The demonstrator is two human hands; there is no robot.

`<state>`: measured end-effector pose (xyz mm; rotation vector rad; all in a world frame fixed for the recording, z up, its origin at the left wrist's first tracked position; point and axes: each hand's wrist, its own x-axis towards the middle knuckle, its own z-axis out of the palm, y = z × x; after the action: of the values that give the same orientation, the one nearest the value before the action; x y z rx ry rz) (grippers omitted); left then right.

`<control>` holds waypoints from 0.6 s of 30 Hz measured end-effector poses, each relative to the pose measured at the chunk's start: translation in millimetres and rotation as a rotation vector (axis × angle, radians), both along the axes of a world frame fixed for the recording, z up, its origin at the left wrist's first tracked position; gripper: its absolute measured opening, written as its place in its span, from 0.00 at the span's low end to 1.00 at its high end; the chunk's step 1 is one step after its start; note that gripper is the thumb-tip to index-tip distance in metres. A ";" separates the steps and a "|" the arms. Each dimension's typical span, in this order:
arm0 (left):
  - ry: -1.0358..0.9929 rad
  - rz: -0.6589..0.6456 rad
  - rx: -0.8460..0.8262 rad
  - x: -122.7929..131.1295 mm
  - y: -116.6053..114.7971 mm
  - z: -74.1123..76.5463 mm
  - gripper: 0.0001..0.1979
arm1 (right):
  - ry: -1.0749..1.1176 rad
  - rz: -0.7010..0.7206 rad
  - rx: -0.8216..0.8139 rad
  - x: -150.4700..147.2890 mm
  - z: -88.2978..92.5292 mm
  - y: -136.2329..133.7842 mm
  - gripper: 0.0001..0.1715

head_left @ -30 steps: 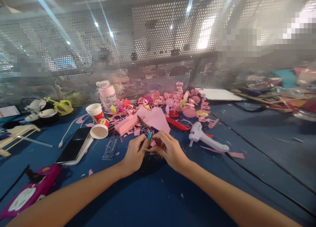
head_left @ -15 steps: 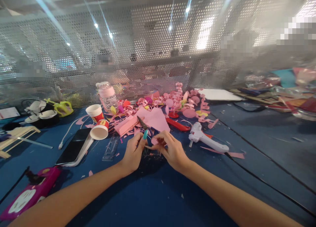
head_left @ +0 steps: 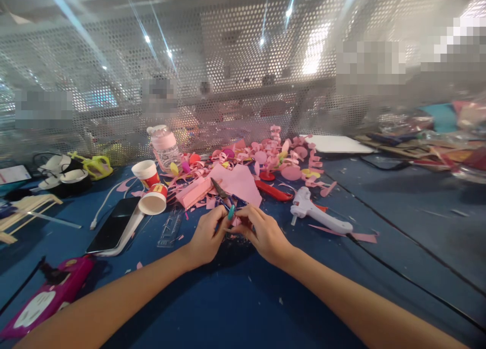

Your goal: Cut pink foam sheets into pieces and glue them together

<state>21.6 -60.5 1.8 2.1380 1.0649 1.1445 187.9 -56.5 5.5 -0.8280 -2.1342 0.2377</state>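
In front of me, over the dark blue table, both hands meet fingertip to fingertip. My right hand (head_left: 264, 232) is closed in a pinch on a small pink paper piece (head_left: 236, 221), mostly hidden by the fingers. My left hand (head_left: 207, 235) is closed too, its thumb and forefinger pressed at the same piece. A teal tip (head_left: 231, 212), a nail or a cover, shows on the left thumb. Just beyond the fingers lie scissors (head_left: 219, 188), blades pointing away, on a pink paper sheet (head_left: 239, 179).
Pink paper cut-outs (head_left: 261, 157) are heaped at the back. To the right lie a red utility knife (head_left: 274, 191) and a white glue gun (head_left: 322, 217) with its cord. On the left are paper cups (head_left: 152, 200), a phone (head_left: 114, 225), a clear ruler (head_left: 170, 227) and a magenta device (head_left: 49, 298).
My left thumb and fingers have moved slightly right, closer to the right fingertips. The pink piece is now more covered. Things on the table have stayed put.
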 end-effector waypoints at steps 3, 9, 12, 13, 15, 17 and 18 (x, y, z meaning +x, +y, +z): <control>-0.034 0.013 0.024 0.3 -1.7 -1.1 0.13 | 0.012 -0.019 0.008 -2.3 0.8 -2.3 0.12; -0.139 0.031 -0.028 3.6 -5.4 -1.6 0.13 | 0.040 -0.095 -0.024 -7.2 -1.0 -6.0 0.17; -0.173 0.050 -0.062 4.9 -5.6 -1.9 0.13 | 0.053 -0.132 -0.034 -8.2 -1.4 -7.2 0.18; -0.181 0.058 -0.070 5.2 -5.5 -2.1 0.13 | 0.058 -0.132 -0.035 -8.4 -1.3 -7.6 0.17; -0.195 0.069 -0.090 5.8 -5.3 -2.9 0.14 | 0.069 -0.127 -0.031 -9.1 -1.1 -8.7 0.17; -0.212 0.067 -0.119 6.5 -5.1 -3.7 0.14 | 0.088 -0.135 -0.019 -10.9 -1.0 -10.1 0.16; -0.223 0.065 -0.131 6.8 -5.0 -4.0 0.14 | 0.104 -0.146 -0.014 -12.2 -1.1 -10.8 0.16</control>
<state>28.4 -65.5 -2.2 1.8387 1.0810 1.2723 175.7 -67.3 4.4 -0.9543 -1.9672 0.2147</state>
